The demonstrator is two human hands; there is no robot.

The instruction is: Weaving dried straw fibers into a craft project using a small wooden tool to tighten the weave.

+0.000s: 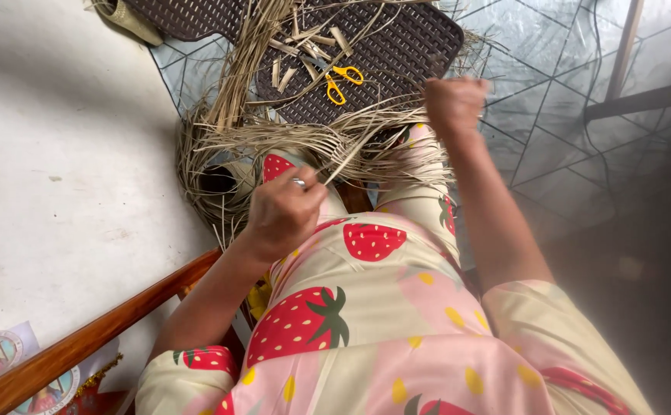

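- Straw strips (351, 138) are stretched across the knees, pinched in the left hand (282, 211) and gripped in the closed right hand (452, 104).
- Strips may be snapped or frayed by overtight pulling.
- Scissors (343, 81) lie near on the mat (412, 46); loose straw could be snagged there.

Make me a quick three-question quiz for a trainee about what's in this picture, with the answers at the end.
1. True or false: the yellow scissors lie on the dark mat.
2. Which hand is raised farther from the body, gripping the dry straw strips?
3. Multiple choice: the left hand is A) holding the scissors, B) pinching a strip over the lap, C) resting on the wooden rail.

Key: 1 true. 2 the right hand. 3 B.
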